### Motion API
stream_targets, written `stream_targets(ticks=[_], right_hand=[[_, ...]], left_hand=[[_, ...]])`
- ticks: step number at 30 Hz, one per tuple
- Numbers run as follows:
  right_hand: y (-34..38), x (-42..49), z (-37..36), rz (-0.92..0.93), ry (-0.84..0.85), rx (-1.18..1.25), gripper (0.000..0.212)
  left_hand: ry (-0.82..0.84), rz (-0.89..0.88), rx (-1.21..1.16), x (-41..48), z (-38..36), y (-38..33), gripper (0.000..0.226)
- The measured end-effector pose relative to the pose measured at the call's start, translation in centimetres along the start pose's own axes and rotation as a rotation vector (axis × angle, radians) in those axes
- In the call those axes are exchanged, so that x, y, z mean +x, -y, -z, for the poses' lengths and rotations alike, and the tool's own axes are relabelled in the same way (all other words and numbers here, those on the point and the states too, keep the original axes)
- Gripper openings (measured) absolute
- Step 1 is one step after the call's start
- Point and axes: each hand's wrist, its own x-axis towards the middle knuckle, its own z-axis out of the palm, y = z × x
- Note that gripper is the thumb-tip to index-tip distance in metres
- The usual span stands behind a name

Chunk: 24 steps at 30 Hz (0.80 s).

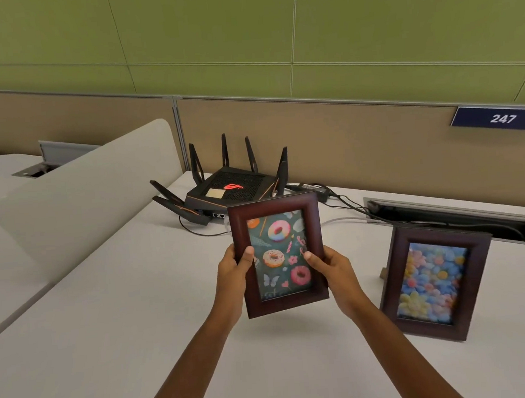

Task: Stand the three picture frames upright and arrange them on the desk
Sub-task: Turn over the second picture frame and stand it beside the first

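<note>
Dark glossy wooden donut frame (278, 253), matching flower frame (433, 283), matt pale desk (108, 318), black plastic router (232, 188)

On the desk (138, 300), the router (232, 190) sits behind the doughnut frame (277, 253), flower frame (431, 283) to its right.

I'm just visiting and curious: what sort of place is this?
Most likely an open-plan office workstation. A tan partition panel backs the pale desk, a blue plate reading 247 numbers the seat, and a black router sits by the cable tray.
</note>
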Motion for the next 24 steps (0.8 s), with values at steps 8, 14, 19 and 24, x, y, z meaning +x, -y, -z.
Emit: stream_targets(ticks=[8,14,19,24], right_hand=[[-1.1,-1.4,1.0,0.034,-0.172,0.065,0.008],[-1.5,-1.7,2.3,0.031,-0.208,0.104,0.008],[-2.4,-1.8,3.2,0.032,-0.225,0.097,0.01],[-2.6,-1.0,3.6,0.046,-0.239,0.139,0.014]], left_hand=[[0.193,0.158,0.026,1.1,-0.6,1.9,0.044],[0.326,0.293,-0.097,1.8,-1.9,4.2,0.053],[0.319,0.342,-0.175,3.2,-3.2,5.1,0.06],[0.271,0.36,-0.175,4.6,-4.5,5.7,0.059]])
